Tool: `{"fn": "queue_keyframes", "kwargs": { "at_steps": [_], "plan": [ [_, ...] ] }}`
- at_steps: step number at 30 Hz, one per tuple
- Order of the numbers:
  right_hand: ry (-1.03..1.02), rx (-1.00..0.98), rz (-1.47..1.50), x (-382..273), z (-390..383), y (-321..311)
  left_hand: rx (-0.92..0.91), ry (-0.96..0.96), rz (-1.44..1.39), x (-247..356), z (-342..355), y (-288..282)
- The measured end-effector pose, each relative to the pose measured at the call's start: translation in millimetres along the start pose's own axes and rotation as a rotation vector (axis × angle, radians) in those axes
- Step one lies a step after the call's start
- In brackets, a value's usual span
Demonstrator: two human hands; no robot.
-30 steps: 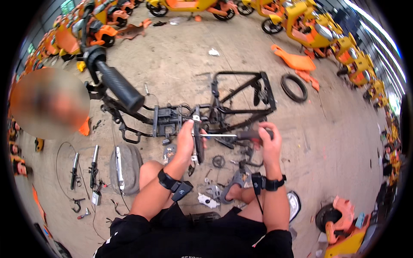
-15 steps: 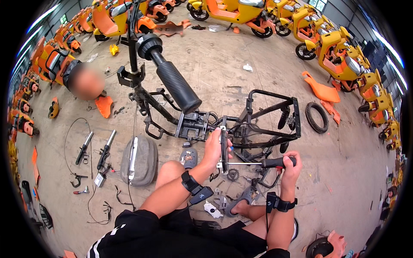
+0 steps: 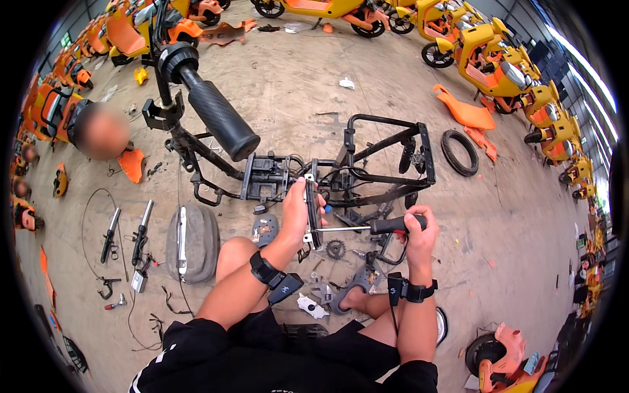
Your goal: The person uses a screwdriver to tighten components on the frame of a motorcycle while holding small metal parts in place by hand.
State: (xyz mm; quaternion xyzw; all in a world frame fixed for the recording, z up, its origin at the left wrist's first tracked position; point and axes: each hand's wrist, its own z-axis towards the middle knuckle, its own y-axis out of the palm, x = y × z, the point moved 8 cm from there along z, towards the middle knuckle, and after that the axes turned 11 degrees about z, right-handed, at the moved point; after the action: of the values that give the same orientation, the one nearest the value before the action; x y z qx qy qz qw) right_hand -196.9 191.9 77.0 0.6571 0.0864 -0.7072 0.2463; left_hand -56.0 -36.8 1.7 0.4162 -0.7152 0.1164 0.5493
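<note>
In my left hand [image 3: 295, 215] is a narrow dark part [image 3: 314, 213] with metal tabs at its ends, held upright edge-on with the fingers behind it. My right hand [image 3: 420, 237] is closed round the dark, red-marked handle of a screwdriver [image 3: 388, 226]. Its shaft points left, and the tip meets the lower part of the dark piece; whether it sits in a screw is too small to tell. Just beyond both hands lies a stripped black scooter frame [image 3: 386, 178], with a handlebar grip [image 3: 223, 119] rising toward me.
Left on the floor are two fork tubes [image 3: 141, 232], cables and a grey scooter seat [image 3: 192, 242]. A small sprocket [image 3: 335, 249] and loose parts lie between my feet. A tire [image 3: 460, 152] and orange panels [image 3: 465, 110] are at right. Rows of yellow scooters [image 3: 485, 62] stand behind.
The whole scene has shifted left and slightly up in view as my head turned. Both hands keep their holds on the dark part and the screwdriver, whose tip stays at the part.
</note>
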Motion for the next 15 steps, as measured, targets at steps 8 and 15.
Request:
{"fn": "queue_keyframes", "kwargs": {
  "at_steps": [8, 15],
  "plan": [
    [0.016, -0.047, 0.048, -0.5, -2.5, 4.6, 0.012, 0.023, -0.015, 2.8, -1.3, -1.4],
    [0.156, -0.125, -0.125, 8.9, 1.6, 3.4, 0.037, 0.105, 0.037, 6.2, 2.2, -5.7]
  ]
}}
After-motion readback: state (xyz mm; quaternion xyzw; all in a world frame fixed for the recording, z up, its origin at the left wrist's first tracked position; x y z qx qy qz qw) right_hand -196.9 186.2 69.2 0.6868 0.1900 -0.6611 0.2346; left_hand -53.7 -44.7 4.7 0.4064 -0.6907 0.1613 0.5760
